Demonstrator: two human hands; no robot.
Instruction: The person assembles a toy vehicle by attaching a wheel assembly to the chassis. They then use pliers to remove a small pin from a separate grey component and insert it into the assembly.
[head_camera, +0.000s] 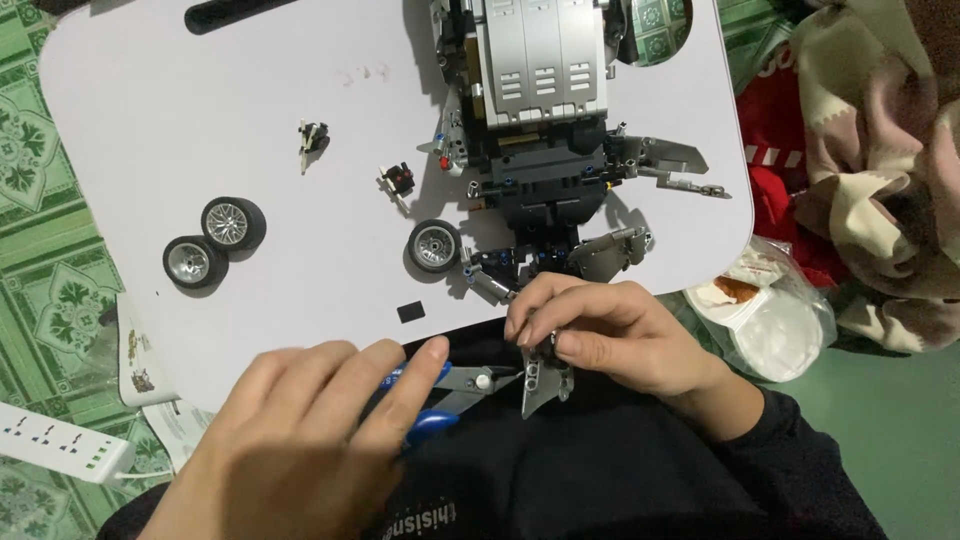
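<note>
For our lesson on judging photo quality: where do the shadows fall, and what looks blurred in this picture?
Head view: the wheels and model car cast short dark shadows to their left on the white table, suggesting light from the right; the left hand, holding blue-handled pliers, looks soft and slightly blurred; the right hand appears sharper.

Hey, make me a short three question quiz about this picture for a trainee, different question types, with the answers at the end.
1. True or false: the left hand holds blue-handled pliers.
2. How many loose wheels lie on the white table? A) two B) three C) five
3. What does the right hand pinch?

Key:
1. True; the pliers' tip meets the part.
2. B: a pair at the left, one near the grey toy car model.
3. A small grey building-block piece.
</note>
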